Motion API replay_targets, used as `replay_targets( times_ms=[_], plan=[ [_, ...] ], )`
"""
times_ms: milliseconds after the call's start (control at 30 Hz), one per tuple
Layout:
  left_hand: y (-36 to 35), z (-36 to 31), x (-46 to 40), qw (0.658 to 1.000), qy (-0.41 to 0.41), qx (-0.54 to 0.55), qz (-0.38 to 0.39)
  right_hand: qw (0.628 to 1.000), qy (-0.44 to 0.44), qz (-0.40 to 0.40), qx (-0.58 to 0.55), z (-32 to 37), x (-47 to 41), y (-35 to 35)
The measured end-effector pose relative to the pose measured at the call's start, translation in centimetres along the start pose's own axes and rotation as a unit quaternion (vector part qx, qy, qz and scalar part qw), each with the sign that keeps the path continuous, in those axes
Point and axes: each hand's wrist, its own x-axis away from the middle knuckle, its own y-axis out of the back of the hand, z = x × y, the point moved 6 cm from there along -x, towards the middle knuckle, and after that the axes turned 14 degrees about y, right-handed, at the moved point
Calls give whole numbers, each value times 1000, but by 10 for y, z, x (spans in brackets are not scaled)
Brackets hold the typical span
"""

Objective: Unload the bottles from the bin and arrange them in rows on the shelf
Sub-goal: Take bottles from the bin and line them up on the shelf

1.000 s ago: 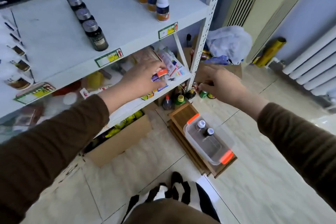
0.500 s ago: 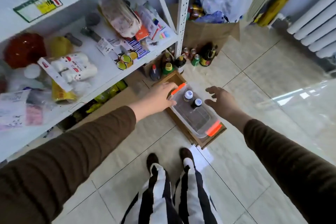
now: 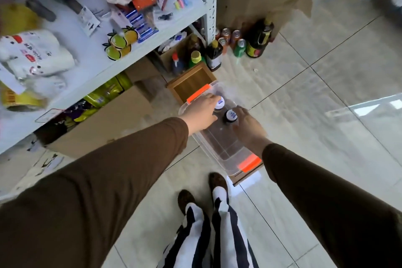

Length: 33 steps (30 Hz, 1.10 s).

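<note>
**Reaching for the last two bottles**

The clear plastic bin with orange latches (image 3: pixel 219 148) sits on the floor so I bend down into it. My left hand (image 3: pixel 201 113) curls around the white-capped bottle (image 3: pixel 219 102); my right hand (image 3: pixel 248 126) touches the dark-capped bottle (image 3: pixel 230 115). Whether either grip is fully clamped, I cannot tell.

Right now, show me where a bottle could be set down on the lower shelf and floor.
The lower shelf is crowded; one bare strip lies between the white packet and the fruit stickers. Floor tiles right of the bin are bare. Cans crowd the post's foot.
</note>
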Motion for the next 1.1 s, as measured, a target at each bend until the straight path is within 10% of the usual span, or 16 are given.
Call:
replay_targets(
  times_ms=[500, 1100],
  plan=[
    [-44, -11, -56, 978, -74, -166, -106, 986, 62, 19, 155, -37, -50, -51],
    [56, 37, 45, 986, 79, 145, -21, 991, 48, -50, -118, 39, 8, 60]
  ],
)
